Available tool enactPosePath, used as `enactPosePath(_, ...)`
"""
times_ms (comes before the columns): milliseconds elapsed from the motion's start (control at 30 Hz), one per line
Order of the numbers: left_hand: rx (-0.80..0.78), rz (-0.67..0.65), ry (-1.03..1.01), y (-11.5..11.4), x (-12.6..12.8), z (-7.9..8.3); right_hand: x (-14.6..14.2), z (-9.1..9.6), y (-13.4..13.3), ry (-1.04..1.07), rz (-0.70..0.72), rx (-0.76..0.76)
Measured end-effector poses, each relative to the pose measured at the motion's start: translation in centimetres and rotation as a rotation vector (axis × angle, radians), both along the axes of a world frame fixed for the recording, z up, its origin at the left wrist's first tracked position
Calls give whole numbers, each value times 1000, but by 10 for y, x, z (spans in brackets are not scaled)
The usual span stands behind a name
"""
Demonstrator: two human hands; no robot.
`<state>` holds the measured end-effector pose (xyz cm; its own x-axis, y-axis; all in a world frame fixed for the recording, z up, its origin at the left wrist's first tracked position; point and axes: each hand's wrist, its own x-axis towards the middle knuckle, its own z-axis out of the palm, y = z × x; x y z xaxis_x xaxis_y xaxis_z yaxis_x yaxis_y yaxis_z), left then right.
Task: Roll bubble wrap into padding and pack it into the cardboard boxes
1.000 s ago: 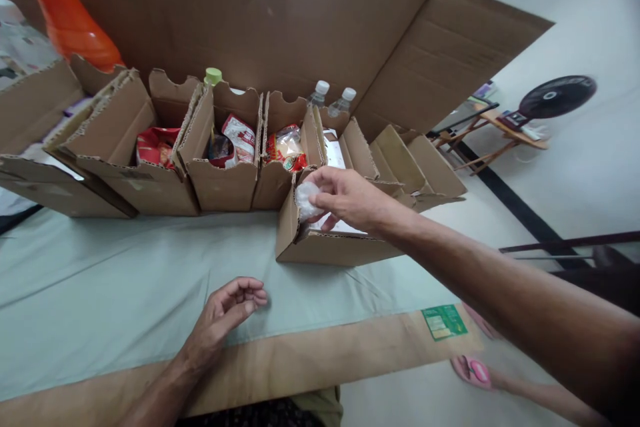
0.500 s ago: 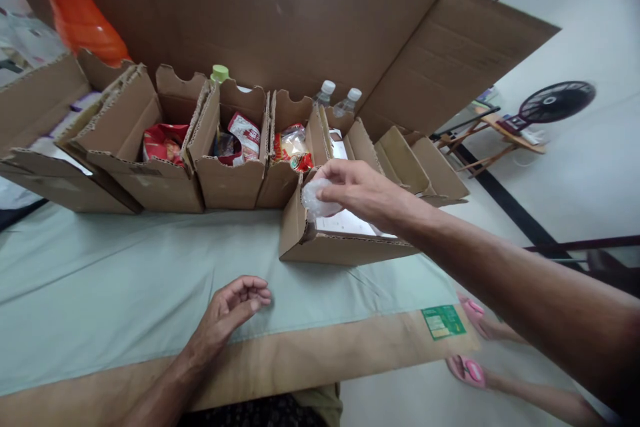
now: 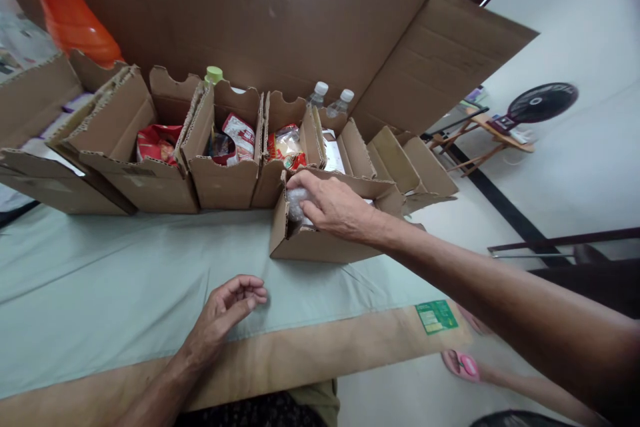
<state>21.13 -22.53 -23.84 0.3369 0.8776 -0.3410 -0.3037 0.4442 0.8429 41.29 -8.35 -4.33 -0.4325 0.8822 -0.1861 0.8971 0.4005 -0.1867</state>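
My right hand (image 3: 333,205) reaches into the left end of the front cardboard box (image 3: 327,248). Its thumb and fingers are around a clear wad of bubble wrap (image 3: 296,203), low inside the box wall. Whatever the wrap may contain cannot be made out. Part of something white shows under the hand in the same box. My left hand (image 3: 227,310) rests near the front edge of the green cloth (image 3: 150,280), loosely curled, thumb apart from the fingers, holding nothing.
Behind stands a row of cardboard boxes, with a red packet (image 3: 159,143) and snack bags (image 3: 287,145) inside. Bottles (image 3: 319,93) stand behind them against a tall cardboard panel (image 3: 240,20). Another person's foot in a pink slipper (image 3: 461,365) is at the right, below the table.
My right hand has moved down and slightly left, taking the bubble wrap from above the front box into its left end. The left hand has stayed almost still.
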Motion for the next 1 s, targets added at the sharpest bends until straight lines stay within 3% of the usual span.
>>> enactPosePath(233,-2,7,-19,0,-1,-1,-12,12,7,-377,98,-5)
enactPosePath(467,0,3,-7,-1,0,0,-19,-1,16,-361,-38,66)
enactPosePath(700,-21,8,-21,0,0,4,-9,14,23,-116,25,-198)
enactPosePath(867,-13,18,14,0,0,1,-9,5,22,-226,13,-138)
enactPosePath(1000,14,29,66,-4,-2,8,0,12,11,-87,-5,-64)
